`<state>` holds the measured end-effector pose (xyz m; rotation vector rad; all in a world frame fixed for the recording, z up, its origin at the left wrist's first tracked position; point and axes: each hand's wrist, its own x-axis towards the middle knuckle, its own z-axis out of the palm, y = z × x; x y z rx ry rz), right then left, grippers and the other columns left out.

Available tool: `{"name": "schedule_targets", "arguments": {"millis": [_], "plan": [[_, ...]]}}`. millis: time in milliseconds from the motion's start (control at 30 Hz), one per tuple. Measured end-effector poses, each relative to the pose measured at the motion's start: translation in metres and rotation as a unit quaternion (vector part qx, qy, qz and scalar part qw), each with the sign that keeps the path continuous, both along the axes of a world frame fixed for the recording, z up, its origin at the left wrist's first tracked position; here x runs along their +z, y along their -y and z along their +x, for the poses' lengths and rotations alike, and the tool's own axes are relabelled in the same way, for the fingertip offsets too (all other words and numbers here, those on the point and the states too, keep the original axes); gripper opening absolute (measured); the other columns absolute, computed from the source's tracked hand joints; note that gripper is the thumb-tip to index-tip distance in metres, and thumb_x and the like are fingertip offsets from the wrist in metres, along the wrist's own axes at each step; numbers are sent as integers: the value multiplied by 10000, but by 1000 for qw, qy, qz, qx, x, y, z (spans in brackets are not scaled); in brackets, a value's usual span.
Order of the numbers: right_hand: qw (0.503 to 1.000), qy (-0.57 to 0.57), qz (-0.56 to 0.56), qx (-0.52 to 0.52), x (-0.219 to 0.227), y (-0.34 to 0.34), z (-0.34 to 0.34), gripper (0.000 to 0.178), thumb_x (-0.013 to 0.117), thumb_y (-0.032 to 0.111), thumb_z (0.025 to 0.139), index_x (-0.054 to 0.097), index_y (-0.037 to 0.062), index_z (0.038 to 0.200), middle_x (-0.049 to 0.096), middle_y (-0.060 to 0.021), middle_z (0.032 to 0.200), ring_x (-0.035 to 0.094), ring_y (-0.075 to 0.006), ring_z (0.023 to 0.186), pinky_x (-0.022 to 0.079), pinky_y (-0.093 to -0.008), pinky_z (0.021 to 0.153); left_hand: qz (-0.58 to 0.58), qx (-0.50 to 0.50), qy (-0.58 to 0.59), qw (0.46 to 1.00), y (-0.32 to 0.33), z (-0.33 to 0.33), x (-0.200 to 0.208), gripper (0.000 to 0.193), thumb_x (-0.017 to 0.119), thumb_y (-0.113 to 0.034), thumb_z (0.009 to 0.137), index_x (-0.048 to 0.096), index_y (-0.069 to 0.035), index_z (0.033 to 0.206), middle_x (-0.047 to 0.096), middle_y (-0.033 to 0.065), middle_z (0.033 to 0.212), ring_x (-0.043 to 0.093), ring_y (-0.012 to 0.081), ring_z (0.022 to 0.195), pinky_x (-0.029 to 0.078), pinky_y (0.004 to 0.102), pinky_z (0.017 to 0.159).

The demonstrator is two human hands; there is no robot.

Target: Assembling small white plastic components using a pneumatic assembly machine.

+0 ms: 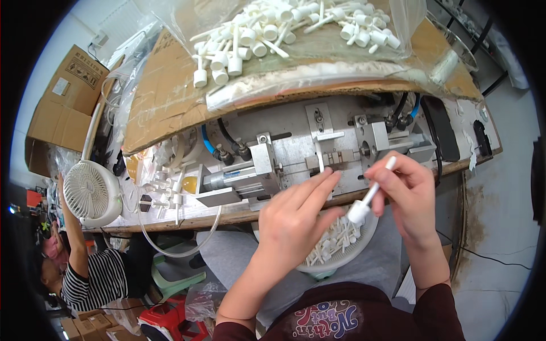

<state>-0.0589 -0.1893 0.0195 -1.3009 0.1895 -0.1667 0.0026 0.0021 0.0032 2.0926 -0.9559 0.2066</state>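
Note:
Between the thumb and fingers of my right hand [406,196] is a white capped applicator stick [359,212], slanting with its cap end down over my lap. My left hand [296,221] has its fingers stretched out, their tips near the small metal jig [335,159] on the bench. A white stick [320,161] stands upright at that jig, just beyond my left fingertips; whether they touch it I cannot tell. Below both hands, a round white basket [371,234] on my lap holds many similar white pieces, partly hidden by my left hand.
Metal cylinders [236,179] with hoses flank the jig. Above lies a cardboard sheet [165,96] with a heap of white capped sticks [250,37]. A white fan [91,193] and a black phone [441,128] sit at the sides. A person in stripes [94,281] works at left.

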Motion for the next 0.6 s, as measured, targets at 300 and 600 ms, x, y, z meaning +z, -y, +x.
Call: {"name": "schedule_targets", "arguments": {"millis": [300, 600], "plan": [[877, 296, -376, -39, 56, -42, 139, 411, 799, 293, 838, 688, -4, 1099, 697, -100, 923, 661, -152, 871, 518, -285, 746, -154, 71, -12, 985, -32, -11, 21, 367, 854, 41, 687, 731, 27, 1033, 674, 119, 1050, 711, 181, 855, 618, 263, 671], [584, 70, -799, 130, 87, -99, 260, 727, 653, 550, 806, 597, 4, 1281, 618, -190, 1245, 531, -310, 1269, 315, -505, 1121, -22, 54, 73, 996, -2, -10, -9, 296, 845, -68, 711, 726, -13, 976, 703, 133, 1169, 724, 246, 885, 579, 313, 720]]}}
